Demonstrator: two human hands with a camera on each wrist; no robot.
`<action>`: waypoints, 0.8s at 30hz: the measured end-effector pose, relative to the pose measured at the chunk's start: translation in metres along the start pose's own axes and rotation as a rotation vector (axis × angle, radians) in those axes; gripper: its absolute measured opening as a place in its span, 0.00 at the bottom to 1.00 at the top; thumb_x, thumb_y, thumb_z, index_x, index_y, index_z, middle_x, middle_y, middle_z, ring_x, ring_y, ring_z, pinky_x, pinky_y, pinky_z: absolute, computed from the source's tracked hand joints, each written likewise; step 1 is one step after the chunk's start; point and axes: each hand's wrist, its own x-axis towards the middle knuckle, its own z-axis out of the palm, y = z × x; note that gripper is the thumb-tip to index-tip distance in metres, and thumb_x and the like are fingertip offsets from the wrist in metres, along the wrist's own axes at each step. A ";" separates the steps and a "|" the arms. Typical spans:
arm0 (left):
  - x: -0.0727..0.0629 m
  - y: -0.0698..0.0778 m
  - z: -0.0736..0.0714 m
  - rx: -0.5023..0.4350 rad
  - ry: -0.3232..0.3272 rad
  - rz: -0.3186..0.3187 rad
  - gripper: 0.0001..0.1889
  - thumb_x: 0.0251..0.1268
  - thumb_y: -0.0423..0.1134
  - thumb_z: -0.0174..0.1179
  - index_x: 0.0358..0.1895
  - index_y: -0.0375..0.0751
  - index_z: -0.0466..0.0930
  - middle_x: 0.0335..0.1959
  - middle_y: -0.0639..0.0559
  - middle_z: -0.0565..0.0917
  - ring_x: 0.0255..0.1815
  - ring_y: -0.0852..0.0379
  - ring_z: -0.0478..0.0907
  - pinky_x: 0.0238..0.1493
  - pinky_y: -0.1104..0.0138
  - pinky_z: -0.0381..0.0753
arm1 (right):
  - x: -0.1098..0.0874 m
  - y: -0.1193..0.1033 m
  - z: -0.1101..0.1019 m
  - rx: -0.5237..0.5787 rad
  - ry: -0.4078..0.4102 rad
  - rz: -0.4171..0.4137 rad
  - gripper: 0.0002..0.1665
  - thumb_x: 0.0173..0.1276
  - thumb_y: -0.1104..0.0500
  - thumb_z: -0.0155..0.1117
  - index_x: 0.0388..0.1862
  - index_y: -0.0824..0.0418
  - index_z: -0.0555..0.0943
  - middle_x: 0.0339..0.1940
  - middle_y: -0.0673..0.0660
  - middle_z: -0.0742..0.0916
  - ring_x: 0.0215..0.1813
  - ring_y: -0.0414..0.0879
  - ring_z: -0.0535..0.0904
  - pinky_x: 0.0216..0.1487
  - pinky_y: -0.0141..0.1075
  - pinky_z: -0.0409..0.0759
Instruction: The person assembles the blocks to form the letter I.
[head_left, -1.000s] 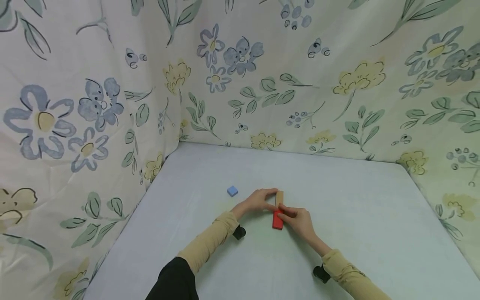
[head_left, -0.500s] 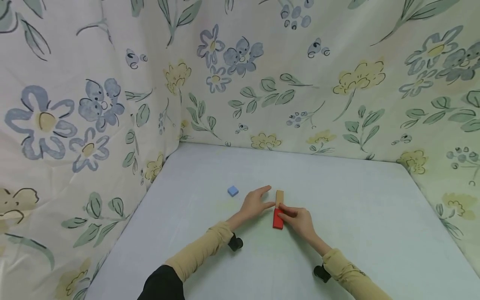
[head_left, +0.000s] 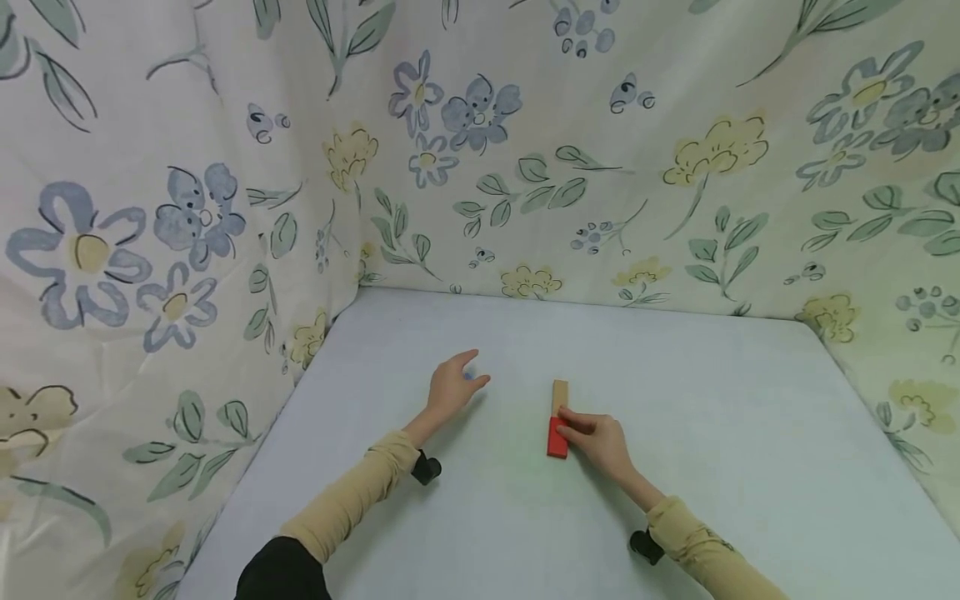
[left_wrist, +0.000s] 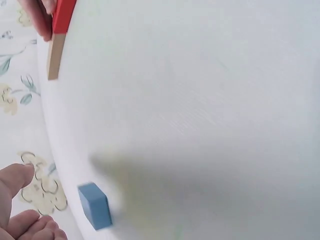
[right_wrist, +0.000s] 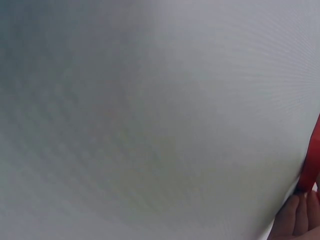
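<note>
My left hand (head_left: pixel 450 387) reaches over the blue block (head_left: pixel 468 376), its thumb and fingers spread apart with a gap between them. Most of that block is hidden by the hand in the head view; the left wrist view shows the blue block (left_wrist: pixel 95 206) lying beyond the fingertips, apart from them. My right hand (head_left: pixel 600 442) grips the red block (head_left: pixel 557 440) with thumb and fingers near its far end. Against that end lies a plain wooden block (head_left: pixel 560 393), in line with the red one. In the right wrist view, fingers (right_wrist: pixel 300 215) show beside the red block (right_wrist: pixel 311 162).
A white table (head_left: pixel 712 400) carries the blocks. Floral curtains (head_left: pixel 562 125) hang along its back and left side. Dark wrist cameras (head_left: pixel 426 468) sit below both wrists.
The left hand has let go of the wooden block and moved left to the blue block, thumb and fingers apart. The right hand stays in place on the red block.
</note>
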 end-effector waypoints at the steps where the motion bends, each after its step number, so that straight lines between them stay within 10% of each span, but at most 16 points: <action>1: -0.001 -0.004 -0.002 0.003 0.005 -0.013 0.28 0.56 0.41 0.67 0.60 0.36 0.75 0.60 0.43 0.78 0.63 0.45 0.74 0.63 0.55 0.74 | 0.000 0.000 0.000 0.002 -0.001 0.000 0.22 0.58 0.59 0.71 0.53 0.59 0.82 0.51 0.56 0.86 0.58 0.51 0.80 0.57 0.45 0.79; 24: -0.021 -0.025 0.008 -0.044 0.107 -0.156 0.21 0.53 0.36 0.68 0.51 0.32 0.81 0.49 0.39 0.84 0.53 0.43 0.81 0.54 0.53 0.79 | 0.001 -0.002 0.000 -0.006 0.019 -0.005 0.22 0.57 0.59 0.71 0.52 0.61 0.83 0.49 0.58 0.87 0.56 0.52 0.82 0.53 0.38 0.82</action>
